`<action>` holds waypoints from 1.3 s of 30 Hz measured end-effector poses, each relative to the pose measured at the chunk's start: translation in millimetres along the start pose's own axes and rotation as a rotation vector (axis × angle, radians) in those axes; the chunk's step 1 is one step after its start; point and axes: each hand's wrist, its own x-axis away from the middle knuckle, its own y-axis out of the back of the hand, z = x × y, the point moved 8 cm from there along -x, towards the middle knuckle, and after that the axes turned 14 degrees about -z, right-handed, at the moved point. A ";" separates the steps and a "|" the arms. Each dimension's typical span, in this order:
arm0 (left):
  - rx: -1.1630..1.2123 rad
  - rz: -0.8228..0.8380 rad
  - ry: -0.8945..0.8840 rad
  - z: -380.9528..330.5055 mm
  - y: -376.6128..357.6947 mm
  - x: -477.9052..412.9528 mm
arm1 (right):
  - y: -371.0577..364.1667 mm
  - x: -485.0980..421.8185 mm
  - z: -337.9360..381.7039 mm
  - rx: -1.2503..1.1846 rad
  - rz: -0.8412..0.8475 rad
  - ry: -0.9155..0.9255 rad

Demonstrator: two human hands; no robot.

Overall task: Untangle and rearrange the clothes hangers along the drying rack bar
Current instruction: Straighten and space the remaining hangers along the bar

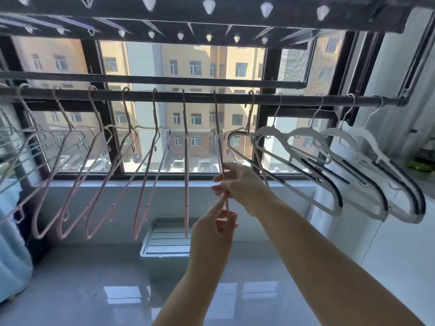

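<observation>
Head view: both hands work one thin pink wire hanger (217, 142) at mid-bar, with the spacing job partly done.

At the far left of the dark metal drying rack bar (164, 96), a bunch of pale wire hangers (14, 142) overlaps and looks still tangled. Next comes a row of pink wire hangers (98, 165), hooked singly and fairly evenly, though their lower corners cross. At the centre, the left hand (211, 234) holds the thin hanger's bottom end, index finger laid up along the wire. The right hand (237, 184) pinches the hanger higher up with narrow fingers. To the right, white plastic hangers with black grip strips (306, 177) hang nested close together and probably need spreading. Bare bar shows between hooks near the centre. The window sill (117, 184) lies just behind, and a white storage box (164, 241) sits below.
</observation>
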 end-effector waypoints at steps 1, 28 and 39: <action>0.002 0.011 0.001 -1.5 -2.1 0.2 | 2.5 0.0 -0.4 -0.002 0.000 -0.005; -0.047 -0.039 0.055 0.5 0.8 3.1 | -2.9 0.7 -0.8 -0.031 0.044 -0.017; -0.055 -0.082 0.033 1.3 12.1 2.1 | -12.3 6.5 4.6 0.075 0.033 0.023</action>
